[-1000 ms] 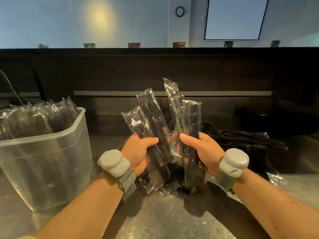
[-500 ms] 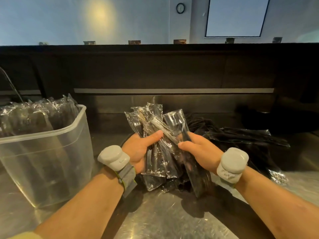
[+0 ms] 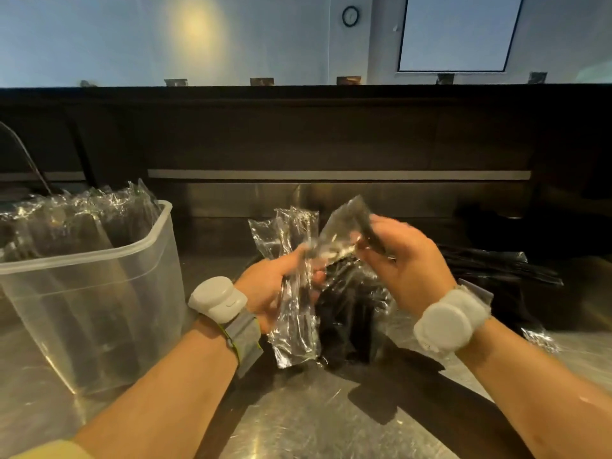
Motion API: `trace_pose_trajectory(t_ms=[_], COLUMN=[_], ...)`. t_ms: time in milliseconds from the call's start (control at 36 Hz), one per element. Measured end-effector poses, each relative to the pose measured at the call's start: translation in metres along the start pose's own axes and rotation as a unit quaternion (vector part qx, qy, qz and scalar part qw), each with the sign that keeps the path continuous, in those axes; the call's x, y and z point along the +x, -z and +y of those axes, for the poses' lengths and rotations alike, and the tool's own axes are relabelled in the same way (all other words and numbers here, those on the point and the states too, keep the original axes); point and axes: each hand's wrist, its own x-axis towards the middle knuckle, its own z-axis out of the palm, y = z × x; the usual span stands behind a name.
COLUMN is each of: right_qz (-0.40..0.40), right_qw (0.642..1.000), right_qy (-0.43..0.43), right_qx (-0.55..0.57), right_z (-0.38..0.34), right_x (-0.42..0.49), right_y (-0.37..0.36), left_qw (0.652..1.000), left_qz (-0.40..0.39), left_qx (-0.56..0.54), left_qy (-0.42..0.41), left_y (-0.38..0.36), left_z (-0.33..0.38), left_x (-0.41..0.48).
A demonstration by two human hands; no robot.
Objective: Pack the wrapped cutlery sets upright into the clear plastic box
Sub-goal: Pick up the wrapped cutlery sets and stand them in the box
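Note:
My left hand (image 3: pixel 276 288) grips a bundle of wrapped cutlery sets (image 3: pixel 294 293), black cutlery in clear film, held roughly upright over the steel counter. My right hand (image 3: pixel 402 265) is just right of it, pinching one blurred wrapped set (image 3: pixel 347 223) that tilts toward the bundle. The clear plastic box (image 3: pixel 99 293) stands at the left, with several wrapped sets (image 3: pixel 76 220) standing upright inside and poking above its rim. More wrapped sets lie in a dark pile (image 3: pixel 490 273) on the counter behind my right hand.
A steel counter (image 3: pixel 314 422) runs under my arms. A dark raised back wall (image 3: pixel 298 137) closes off the far side. Each wrist carries a white band device. The box sits close to my left forearm.
The bundle has come lower and closer together. My right hand has let go of the bundle's side, risen and turned, now holding a single set at an angle.

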Motion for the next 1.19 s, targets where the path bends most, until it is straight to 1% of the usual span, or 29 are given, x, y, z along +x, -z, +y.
trace_pose_trajectory(t_ms=[28, 83, 139, 194, 250, 333, 417, 444, 500, 528, 583, 611, 639, 667, 694, 722, 750, 778, 806, 833, 861, 944, 1000, 1083, 1194], right_qz=[0.004, 0.005, 0.01, 0.001, -0.035, -0.095, -0.158, -0.164, -0.15, -0.125, 0.005, 0.064, 0.093, 0.09, 0.052, 0.002, -0.041, -0.072, -0.087, -0.085, -0.072, -0.016, -0.012, -0.024, -0.038], right_qw=[0.997, 0.983, 0.969, 0.958, 0.95, 0.934, 0.91, 0.912, 0.933, 0.946, 0.978, 0.984, 0.988, 0.989, 0.984, 0.967, 0.933, 0.897, 0.874, 0.87, 0.872, 0.893, 0.899, 0.874, 0.846], right_qy=[0.056, 0.126, 0.167, 0.183, 0.176, 0.136, 0.093, 0.072, 0.028, 0.009, -0.006, -0.019, -0.053, -0.104, -0.169, -0.233, -0.294, -0.331, -0.341, -0.331, -0.32, -0.287, -0.273, -0.283, -0.293], right_qx=[-0.056, -0.133, -0.183, -0.222, -0.257, -0.318, -0.371, -0.37, -0.326, -0.3, -0.21, -0.162, -0.113, -0.058, 0.014, 0.106, 0.204, 0.285, 0.336, 0.355, 0.364, 0.346, 0.343, 0.394, 0.444], right_z=[0.001, -0.001, -0.002, -0.001, 0.003, 0.0, -0.011, -0.012, -0.012, -0.011, -0.006, -0.004, -0.003, -0.005, -0.005, -0.006, -0.007, -0.009, -0.012, -0.014, -0.014, -0.017, -0.017, -0.02, -0.023], right_x=[-0.001, 0.0, 0.001, 0.003, 0.004, 0.001, -0.001, -0.001, -0.003, -0.004, -0.005, -0.003, -0.003, -0.002, -0.002, 0.0, 0.001, 0.003, 0.006, 0.009, 0.012, 0.017, 0.018, 0.017, 0.012], right_y=[-0.003, -0.007, -0.009, -0.009, -0.01, -0.014, -0.017, -0.019, -0.021, -0.021, -0.017, -0.014, -0.008, -0.004, -0.003, -0.004, -0.004, -0.005, -0.007, -0.009, -0.01, -0.015, -0.016, -0.013, -0.012], left_qw=[1.0, 0.999, 0.996, 0.995, 0.996, 0.998, 0.998, 0.999, 0.999, 1.0, 0.999, 0.998, 0.998, 0.996, 0.995, 0.993, 0.991, 0.989, 0.988, 0.987, 0.986, 0.987, 0.99, 0.988, 0.969], left_qz=[-0.012, -0.029, -0.048, -0.069, -0.073, -0.058, -0.05, -0.045, -0.033, -0.024, -0.006, 0.001, 0.009, 0.017, 0.026, 0.032, 0.032, 0.028, 0.022, 0.011, 0.002, -0.005, -0.007, 0.014, 0.036], left_qx=[0.003, -0.006, -0.017, -0.006, 0.007, 0.026, 0.028, 0.018, 0.006, 0.008, 0.013, 0.013, 0.011, 0.017, 0.03, 0.05, 0.067, 0.083, 0.098, 0.11, 0.118, 0.11, 0.082, 0.068, 0.155], left_qy=[0.007, 0.039, 0.072, 0.077, 0.053, 0.018, 0.014, 0.008, -0.006, -0.016, -0.041, -0.053, -0.066, -0.08, -0.092, -0.104, -0.111, -0.117, -0.121, -0.12, -0.118, -0.115, -0.113, -0.141, -0.19], left_y=[-0.002, -0.003, -0.002, -0.002, -0.004, -0.005, -0.008, -0.008, -0.008, -0.008, -0.007, -0.007, -0.006, -0.005, -0.006, -0.005, -0.006, -0.007, -0.007, -0.008, -0.009, -0.011, -0.013, -0.01, -0.002], left_z=[-0.001, -0.001, -0.002, -0.001, -0.003, -0.008, -0.011, -0.01, -0.008, -0.006, -0.005, -0.004, -0.003, -0.003, -0.003, -0.003, -0.005, -0.006, -0.006, -0.007, -0.006, -0.004, -0.001, 0.004, 0.007], left_x=[-0.001, -0.003, -0.003, -0.004, -0.006, -0.007, -0.005, -0.005, -0.005, -0.007, -0.007, -0.008, -0.007, -0.006, -0.005, -0.005, -0.004, -0.004, -0.005, -0.004, -0.005, -0.008, -0.01, -0.013, -0.014])
